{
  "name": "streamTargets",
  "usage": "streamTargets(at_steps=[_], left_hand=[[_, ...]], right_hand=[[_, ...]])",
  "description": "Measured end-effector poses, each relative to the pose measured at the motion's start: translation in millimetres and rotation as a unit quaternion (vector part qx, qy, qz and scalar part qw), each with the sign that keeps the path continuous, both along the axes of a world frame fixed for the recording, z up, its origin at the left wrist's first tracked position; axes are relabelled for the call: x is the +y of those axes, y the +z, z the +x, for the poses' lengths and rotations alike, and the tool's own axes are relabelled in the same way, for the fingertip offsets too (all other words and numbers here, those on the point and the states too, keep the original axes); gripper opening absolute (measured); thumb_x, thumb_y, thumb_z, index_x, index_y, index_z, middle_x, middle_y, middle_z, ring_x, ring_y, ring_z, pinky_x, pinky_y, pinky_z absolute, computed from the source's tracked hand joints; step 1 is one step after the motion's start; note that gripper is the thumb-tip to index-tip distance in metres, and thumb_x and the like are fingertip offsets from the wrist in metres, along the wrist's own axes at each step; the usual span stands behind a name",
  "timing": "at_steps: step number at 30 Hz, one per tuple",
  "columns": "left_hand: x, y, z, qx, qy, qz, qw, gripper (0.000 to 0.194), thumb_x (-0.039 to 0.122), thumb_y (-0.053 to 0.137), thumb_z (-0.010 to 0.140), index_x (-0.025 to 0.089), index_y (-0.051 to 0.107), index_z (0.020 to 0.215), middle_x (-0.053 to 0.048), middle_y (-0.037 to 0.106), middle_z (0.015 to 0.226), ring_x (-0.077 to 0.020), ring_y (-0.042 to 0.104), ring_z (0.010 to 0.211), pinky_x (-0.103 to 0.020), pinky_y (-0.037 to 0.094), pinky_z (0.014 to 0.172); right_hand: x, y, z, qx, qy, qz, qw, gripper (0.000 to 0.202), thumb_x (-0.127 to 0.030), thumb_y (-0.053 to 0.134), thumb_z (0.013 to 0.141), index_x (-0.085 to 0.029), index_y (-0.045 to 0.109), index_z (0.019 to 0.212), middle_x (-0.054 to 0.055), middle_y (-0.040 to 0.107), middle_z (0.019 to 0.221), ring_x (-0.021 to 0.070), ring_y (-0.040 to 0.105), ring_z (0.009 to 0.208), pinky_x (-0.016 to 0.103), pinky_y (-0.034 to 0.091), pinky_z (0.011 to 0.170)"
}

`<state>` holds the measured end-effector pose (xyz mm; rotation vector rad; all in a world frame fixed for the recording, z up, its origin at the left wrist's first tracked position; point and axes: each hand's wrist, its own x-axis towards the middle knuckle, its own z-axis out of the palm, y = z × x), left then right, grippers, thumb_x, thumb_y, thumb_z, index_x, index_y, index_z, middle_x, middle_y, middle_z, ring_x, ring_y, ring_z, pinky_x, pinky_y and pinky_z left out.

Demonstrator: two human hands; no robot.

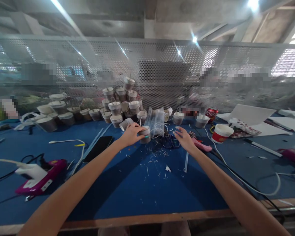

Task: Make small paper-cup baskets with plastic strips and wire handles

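Blue worktop [127, 190], wooden front edge, runs the full width. Perforated metal screen [162, 65] stands along its far side.

Pile of small grey-and-white cups [120, 101] stacked against the screen, centre-left; a looser row of the same cups [59, 113] trails off to the left. Sheets of white paper [250, 114] lie far right.

Pink glue gun [39, 178] rests near left on the worktop, cable attached. Black phone [98, 149] lies flat between it and the left forearm. Red-and-white paper cup [221, 132] stands upright right of centre; red drink can [211, 113] behind it, near the screen. Bundle of clear thin tubes [157, 121] stands just behind the hands, leaning slightly.

Left hand [131, 134] closed around a small cup [145, 134], fingers wrapped over its rim and side; the cup sits at worktop centre, just in front of the pile, touching or barely above the surface — cannot tell which. Right hand [185, 139] open, fingers spread and relaxed, holding nothing, palm down just above the worktop, near the cup but apart from it. Second pink tool [201, 146] lies just beside the right wrist. One clear tube [186, 162] lies loose under the right forearm. White clippings [157, 164] scattered on the blue between the two forearms.
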<state>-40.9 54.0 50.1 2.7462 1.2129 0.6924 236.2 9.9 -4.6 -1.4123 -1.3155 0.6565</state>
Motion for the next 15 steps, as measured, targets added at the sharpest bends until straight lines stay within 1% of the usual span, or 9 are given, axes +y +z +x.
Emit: streamTargets(at_steps=[3, 6, 9, 11, 12, 14, 15], left_hand=[[2.8, 5.1, -5.6, 0.020, -0.006, 0.028, 0.999, 0.038, 0.038, 0.055, 0.074, 0.022, 0.060, 0.108, -0.011, 0.055, 0.095, -0.0277, 0.045, 0.096, -0.044, 0.027, 0.089], [4.4, 7.4, -8.4, 0.031, -0.001, 0.029, 0.999, 0.037, 0.038, 0.055, 0.074, 0.021, 0.060, 0.107, -0.010, 0.057, 0.092, -0.0270, 0.044, 0.095, -0.043, 0.028, 0.088], [4.7, 5.3, -7.9, 0.018, -0.005, 0.025, 0.999, 0.037, 0.038, 0.057, 0.074, 0.021, 0.060, 0.106, -0.008, 0.055, 0.094, -0.0263, 0.042, 0.097, -0.041, 0.031, 0.087], [5.8, 0.1, -6.4, -0.027, 0.015, 0.033, 0.999, 0.037, 0.038, 0.058, 0.072, 0.021, 0.058, 0.106, -0.008, 0.050, 0.100, -0.0259, 0.040, 0.101, -0.041, 0.031, 0.089], [7.0, -3.9, -5.7, -0.065, 0.038, 0.032, 0.997, 0.040, 0.037, 0.060, 0.071, 0.021, 0.056, 0.107, -0.008, 0.046, 0.104, -0.0257, 0.039, 0.103, -0.041, 0.032, 0.089], [11.7, -13.9, -4.5, -0.160, 0.100, 0.005, 0.982, 0.053, 0.037, 0.066, 0.065, 0.019, 0.047, 0.112, -0.009, 0.038, 0.113, -0.0254, 0.039, 0.107, -0.040, 0.034, 0.090], [14.9, -19.4, -4.2, -0.205, 0.132, -0.031, 0.969, 0.061, 0.038, 0.068, 0.062, 0.017, 0.042, 0.113, -0.010, 0.035, 0.114, -0.0247, 0.041, 0.106, -0.039, 0.037, 0.088]], right_hand=[[1.7, -4.4, 3.3, -0.065, -0.038, 0.000, 0.997, 0.051, -0.035, 0.052, 0.073, -0.014, 0.040, 0.118, 0.018, 0.043, 0.126, 0.0264, 0.047, 0.112, 0.045, 0.039, 0.091], [0.7, -4.5, 6.0, -0.117, -0.066, 0.004, 0.991, 0.048, -0.028, 0.050, 0.072, -0.012, 0.043, 0.117, 0.018, 0.045, 0.124, 0.0286, 0.039, 0.119, 0.048, 0.030, 0.097], [-2.0, -3.1, 6.7, -0.157, -0.074, 0.020, 0.985, 0.043, -0.023, 0.047, 0.072, -0.011, 0.046, 0.113, 0.018, 0.042, 0.127, 0.0276, 0.029, 0.125, 0.046, 0.022, 0.102], [-3.6, -3.6, 6.1, -0.209, -0.073, 0.053, 0.974, 0.041, -0.022, 0.045, 0.073, -0.012, 0.047, 0.112, 0.017, 0.042, 0.127, 0.0260, 0.030, 0.124, 0.044, 0.023, 0.102], [-4.1, -4.6, 5.5, -0.241, -0.073, 0.077, 0.965, 0.039, -0.022, 0.043, 0.073, -0.012, 0.048, 0.111, 0.017, 0.044, 0.125, 0.0255, 0.033, 0.122, 0.043, 0.025, 0.101], [-4.8, -7.4, 4.1, -0.296, -0.074, 0.123, 0.944, 0.034, -0.021, 0.041, 0.074, -0.013, 0.050, 0.105, 0.016, 0.049, 0.116, 0.0251, 0.040, 0.115, 0.044, 0.031, 0.096], [-5.0, -9.0, 3.3, -0.314, -0.075, 0.138, 0.936, 0.030, -0.021, 0.040, 0.074, -0.013, 0.051, 0.101, 0.015, 0.052, 0.110, 0.0250, 0.043, 0.109, 0.044, 0.033, 0.093]])
